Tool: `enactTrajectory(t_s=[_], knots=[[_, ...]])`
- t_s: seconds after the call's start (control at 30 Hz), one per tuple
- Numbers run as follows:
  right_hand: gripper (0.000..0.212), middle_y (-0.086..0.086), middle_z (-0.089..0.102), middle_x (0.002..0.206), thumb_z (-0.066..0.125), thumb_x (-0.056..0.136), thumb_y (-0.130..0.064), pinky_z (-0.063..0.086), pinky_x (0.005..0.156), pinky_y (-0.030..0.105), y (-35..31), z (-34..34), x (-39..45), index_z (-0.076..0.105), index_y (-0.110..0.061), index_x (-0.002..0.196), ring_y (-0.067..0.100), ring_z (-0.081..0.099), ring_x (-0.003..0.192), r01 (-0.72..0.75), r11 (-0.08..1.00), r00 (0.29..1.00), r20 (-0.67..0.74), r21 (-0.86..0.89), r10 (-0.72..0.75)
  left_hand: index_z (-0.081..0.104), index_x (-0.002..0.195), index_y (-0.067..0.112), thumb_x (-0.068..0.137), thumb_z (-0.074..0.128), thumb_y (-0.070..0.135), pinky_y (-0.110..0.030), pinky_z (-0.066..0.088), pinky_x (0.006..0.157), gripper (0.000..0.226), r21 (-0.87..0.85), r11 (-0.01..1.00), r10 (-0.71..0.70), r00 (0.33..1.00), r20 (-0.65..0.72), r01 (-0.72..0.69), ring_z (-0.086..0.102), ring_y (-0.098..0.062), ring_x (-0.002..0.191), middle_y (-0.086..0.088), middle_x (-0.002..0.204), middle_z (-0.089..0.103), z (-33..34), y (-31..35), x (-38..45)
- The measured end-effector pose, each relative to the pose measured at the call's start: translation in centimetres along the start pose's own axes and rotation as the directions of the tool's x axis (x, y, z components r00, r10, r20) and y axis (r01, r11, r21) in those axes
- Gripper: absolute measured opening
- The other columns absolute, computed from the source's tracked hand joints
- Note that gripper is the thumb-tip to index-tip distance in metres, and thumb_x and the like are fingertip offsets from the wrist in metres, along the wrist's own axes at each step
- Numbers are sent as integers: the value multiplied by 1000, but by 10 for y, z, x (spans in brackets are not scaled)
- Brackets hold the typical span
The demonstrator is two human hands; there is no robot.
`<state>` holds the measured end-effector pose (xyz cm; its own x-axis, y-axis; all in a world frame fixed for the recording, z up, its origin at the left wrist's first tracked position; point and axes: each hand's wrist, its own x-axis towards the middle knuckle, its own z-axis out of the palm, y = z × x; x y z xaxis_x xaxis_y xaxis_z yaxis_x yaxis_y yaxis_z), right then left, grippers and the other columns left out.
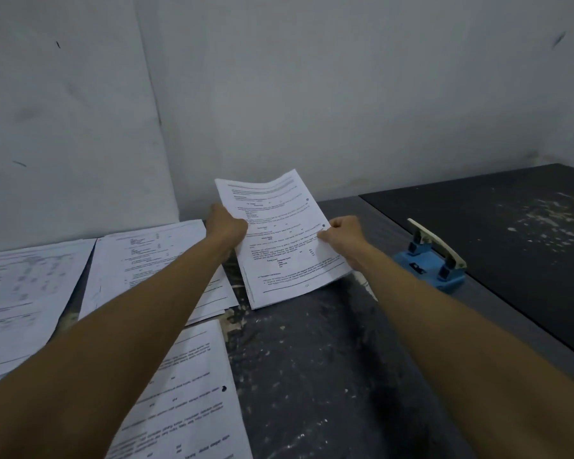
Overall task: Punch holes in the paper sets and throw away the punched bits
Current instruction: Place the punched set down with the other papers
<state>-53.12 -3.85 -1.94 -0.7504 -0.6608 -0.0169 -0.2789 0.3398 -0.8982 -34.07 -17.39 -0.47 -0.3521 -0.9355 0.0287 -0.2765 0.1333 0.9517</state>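
Both hands hold one paper set (279, 240) raised off the dark table (312, 359), at the twelve o'clock position of the work area. The left hand (227, 223) is closed on the set's left edge, fingers hidden beneath; the right hand (342, 235) pinches the right edge, thumb on top. Two dark marks on that right edge look like punched holes (they are too small to confirm), so the step in hand is judged to be squaring or laying aside this set. The blue hole punch (434, 260) stands at three o'clock of the set, apart from it, lever up. Other paper sets (153, 256) lie flat at nine o'clock, another at seven o'clock (193, 392). To do the step well, keep the sheets flush along one edge before release, support both sides so the bowed upper half does not fan, and lay it clear of the unpunched sheets. No bin is in view.
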Motion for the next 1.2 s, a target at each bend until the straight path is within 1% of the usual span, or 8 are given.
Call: enactTrajectory(t_s=[0.1, 0.23, 0.37, 0.5, 0.63, 0.8, 1.0, 1.2], knots=[[14, -4, 65, 69, 69, 85, -1, 52, 56, 30, 11, 17, 15, 67, 12, 88, 12, 61, 63, 8, 993, 999, -44, -117, -14, 57, 109, 4, 90, 65, -2, -34, 55, 77, 21, 126, 992, 34, 999, -3, -33, 61, -20, 91, -10, 116, 65, 3, -10, 15], [6, -4, 73, 84, 71, 80, 0, 44, 40, 14, 14, 32, 25, 74, -3, 84, 1, 57, 59, 86, 966, 990, -91, -245, -112, 63, 120, 1, 90, 66, 2, -43, 58, 88, 31, 277, 960, 50, 999, 11, -51, 65, -28, 103, -13, 120, 68, 3, -22, 30], [9, 3, 74, 90, 66, 80, -1, 60, 62, 36, 13, 42, 24, 72, -1, 86, 17, 67, 73, 108, 907, 986, -73, -407, -150, 62, 113, -3, 84, 67, 4, -38, 55, 80, 30, 460, 885, 82, 997, -1, -73, 65, -32, 102, -17, 114, 67, 2, -27, 33], [18, 7, 59, 112, 65, 82, -9, 43, 84, 34, 5, 49, 13, 64, -9, 100, 27, 54, 106, 194, 793, 952, -83, -577, -293, 50, 123, -3, 81, 75, 12, -44, 51, 94, 51, 605, 792, 130, 991, -37, -81, 53, -36, 117, -20, 125, 54, -2, -24, 28], [27, 8, 57, 121, 65, 83, -12, 37, 89, 33, -12, 58, -6, 64, -12, 110, 28, 50, 115, 269, 796, 938, -40, -542, -345, 50, 124, 0, 81, 74, 13, -43, 50, 92, 52, 594, 798, 157, 987, -41, -102, 53, -34, 116, -19, 126, 53, -14, -19, 15], [33, 7, 58, 126, 65, 84, -15, 39, 89, 32, -37, 75, -45, 65, -11, 117, 27, 52, 118, 345, 800, 920, 7, -491, -392, 63, 106, 2, 78, 71, 10, -31, 45, 76, 30, 552, 823, 201, 978, -56, -138, 60, -33, 104, -16, 112, 63, -47, -20, -19], [34, 8, 58, 125, 65, 87, -16, 42, 84, 29, -58, 105, -93, 63, -9, 120, 26, 55, 112, 432, 803, 896, 92, -410, -435, 58, 128, 8, 81, 68, 11, -26, 34, 83, 47, 601, 796, 151, 986, -74, -77, 54, -29, 119, -12, 131, 56, -99, -39, -59], [32, 8, 64, 115, 63, 90, -13, 43, 76, 26, -74, 143, -128, 61, -6, 122, 21, 59, 100, 474, 799, 879, 254, -369, -404, 54, 126, 4, 87, 66, 16, -33, 46, 92, 43, 708, 706, 6, 998, -59, 37, 54, -30, 119, -14, 130, 57, -149, -57, -82]])
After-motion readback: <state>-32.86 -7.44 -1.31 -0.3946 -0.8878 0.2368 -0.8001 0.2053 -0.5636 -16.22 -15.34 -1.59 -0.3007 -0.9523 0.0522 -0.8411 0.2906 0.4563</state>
